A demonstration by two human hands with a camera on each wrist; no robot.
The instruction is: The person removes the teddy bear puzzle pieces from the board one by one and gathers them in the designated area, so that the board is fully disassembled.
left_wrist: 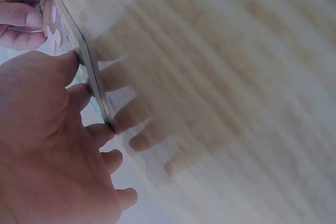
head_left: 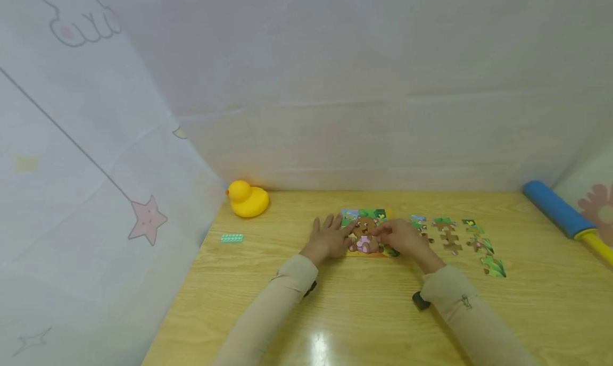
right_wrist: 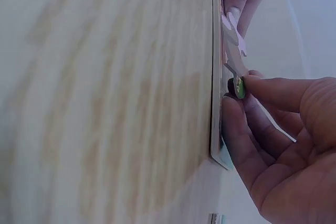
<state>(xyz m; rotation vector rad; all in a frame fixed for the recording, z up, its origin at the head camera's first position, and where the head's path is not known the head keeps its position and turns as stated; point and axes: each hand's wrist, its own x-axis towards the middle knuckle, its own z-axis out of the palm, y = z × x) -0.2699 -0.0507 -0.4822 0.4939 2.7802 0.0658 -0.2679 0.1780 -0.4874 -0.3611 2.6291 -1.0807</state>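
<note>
A jigsaw puzzle [head_left: 366,214] with a brown bear picture lies on the table between both hands. My left hand [head_left: 328,242] rests on its left side with the fingers spread and fairly straight. In the right wrist view, a left fingertip touches the pink part of a puzzle piece [right_wrist: 234,38], which is tilted up off the puzzle board [right_wrist: 216,129]. My right hand [head_left: 404,236] pinches the green end of that piece between thumb and forefinger. The left wrist view shows the left fingers [left_wrist: 100,134] along the board's edge. The hands hide part of the picture.
Several loose puzzle pieces [head_left: 450,241] lie right of the right hand, one green piece [head_left: 493,266] nearest the front. A yellow rubber duck [head_left: 249,199] and a small green patterned strip [head_left: 232,238] are at the left. A blue and yellow tube [head_left: 557,210] lies at the right.
</note>
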